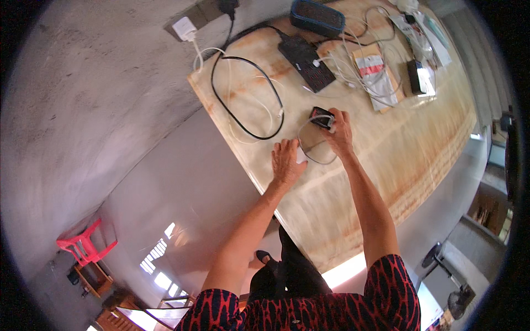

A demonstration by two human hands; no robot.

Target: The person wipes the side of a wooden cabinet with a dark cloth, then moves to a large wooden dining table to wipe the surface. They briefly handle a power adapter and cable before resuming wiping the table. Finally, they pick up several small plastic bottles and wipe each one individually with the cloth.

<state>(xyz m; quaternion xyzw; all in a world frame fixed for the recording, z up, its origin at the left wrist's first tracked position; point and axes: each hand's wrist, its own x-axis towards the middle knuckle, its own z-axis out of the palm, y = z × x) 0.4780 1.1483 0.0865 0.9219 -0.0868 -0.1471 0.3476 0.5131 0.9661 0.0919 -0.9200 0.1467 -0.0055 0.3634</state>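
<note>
My right hand (340, 133) grips the end of a small black device (321, 116) with red marks, just above the marble-patterned table (397, 145). A thin grey-white cable (318, 161) loops from that end of the device towards my left hand. Near the table's left edge, my left hand (286, 160) is closed around a small white block (301, 155), perhaps a charger plug. The fingers partly cover the block, so its shape is not fully shown.
A black power strip (308, 64), a dark blue-edged box (317, 18) and a black looped cable (248, 129) lie farther back. Packets (377, 78) and a black adapter (415, 77) sit to the right. A white plug (184, 29) is in the wall socket; a red chair (85, 244) stands lower left.
</note>
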